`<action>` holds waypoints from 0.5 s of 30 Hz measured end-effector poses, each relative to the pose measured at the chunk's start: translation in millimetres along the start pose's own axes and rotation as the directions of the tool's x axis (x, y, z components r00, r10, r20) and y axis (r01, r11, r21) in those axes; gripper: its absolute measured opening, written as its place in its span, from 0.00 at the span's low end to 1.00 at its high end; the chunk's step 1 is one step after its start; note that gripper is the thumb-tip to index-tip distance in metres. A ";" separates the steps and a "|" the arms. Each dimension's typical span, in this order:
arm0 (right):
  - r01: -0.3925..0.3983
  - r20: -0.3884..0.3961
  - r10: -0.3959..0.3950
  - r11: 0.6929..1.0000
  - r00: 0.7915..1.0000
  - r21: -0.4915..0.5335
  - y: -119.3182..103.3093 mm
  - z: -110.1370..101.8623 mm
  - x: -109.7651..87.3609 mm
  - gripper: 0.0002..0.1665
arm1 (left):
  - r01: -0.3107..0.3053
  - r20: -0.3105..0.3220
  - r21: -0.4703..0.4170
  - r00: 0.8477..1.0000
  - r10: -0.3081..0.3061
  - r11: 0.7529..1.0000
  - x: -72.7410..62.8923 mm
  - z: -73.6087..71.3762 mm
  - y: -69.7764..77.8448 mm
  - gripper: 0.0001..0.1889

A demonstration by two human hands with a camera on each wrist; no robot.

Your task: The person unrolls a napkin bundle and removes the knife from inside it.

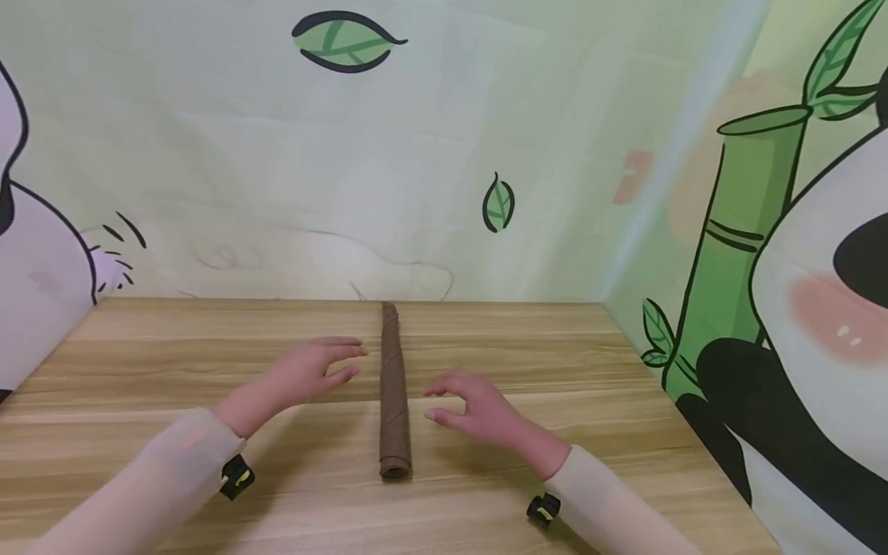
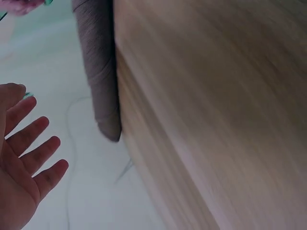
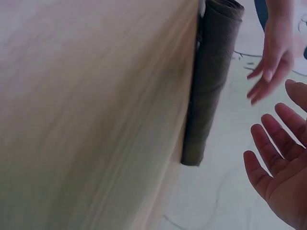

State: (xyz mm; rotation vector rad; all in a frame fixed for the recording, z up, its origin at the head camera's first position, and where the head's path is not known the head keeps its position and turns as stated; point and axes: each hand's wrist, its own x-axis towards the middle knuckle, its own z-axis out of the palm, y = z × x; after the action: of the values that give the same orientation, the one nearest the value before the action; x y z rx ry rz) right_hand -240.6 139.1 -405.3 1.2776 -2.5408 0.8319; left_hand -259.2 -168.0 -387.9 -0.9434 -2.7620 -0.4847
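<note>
A brown cloth roll (image 1: pixel 394 393) lies lengthwise on the wooden table, its near end showing a spiral opening and its far end reaching the back edge. To its left, my left hand (image 1: pixel 305 374) hovers with fingers extended and nothing in it. My right hand (image 1: pixel 479 408) is on the other side, fingers relaxed and slightly bent, apart from the roll. In the left wrist view the roll (image 2: pixel 98 72) passes beyond the spread fingers (image 2: pixel 41 143). The right wrist view has the roll (image 3: pixel 211 81) beside the open palm, with the left hand (image 3: pixel 276 57) behind it.
The wooden table (image 1: pixel 520 331) meets a pale green printed backdrop (image 1: pixel 243 154) at its back edge. A panda and bamboo print (image 1: pixel 742 231) covers the right side. Small black wrist cameras (image 1: pixel 237 476) hang under both sleeves.
</note>
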 end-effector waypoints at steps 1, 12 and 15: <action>-0.001 0.020 0.001 1.000 1.000 -0.002 -0.9 1.4 1.4 0.16 | -0.019 0.010 0.000 1.000 0.018 1.000 2.8 3.1 0.4 0.19; -0.071 0.237 0.067 0.997 0.969 0.009 -1.7 15.4 16.6 0.22 | -0.184 0.141 0.017 0.974 0.180 0.983 19.6 27.7 4.8 0.19; -0.055 0.255 0.052 0.998 0.966 0.004 -1.4 18.9 19.6 0.21 | -0.203 0.157 0.024 0.968 0.197 0.979 22.2 31.1 6.7 0.19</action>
State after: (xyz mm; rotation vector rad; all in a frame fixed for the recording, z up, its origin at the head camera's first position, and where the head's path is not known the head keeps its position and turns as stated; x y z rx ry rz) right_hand -249.9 114.6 -412.7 1.4071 -2.7828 0.7346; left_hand -274.4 -139.3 -409.2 -1.2832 -2.7555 -0.3357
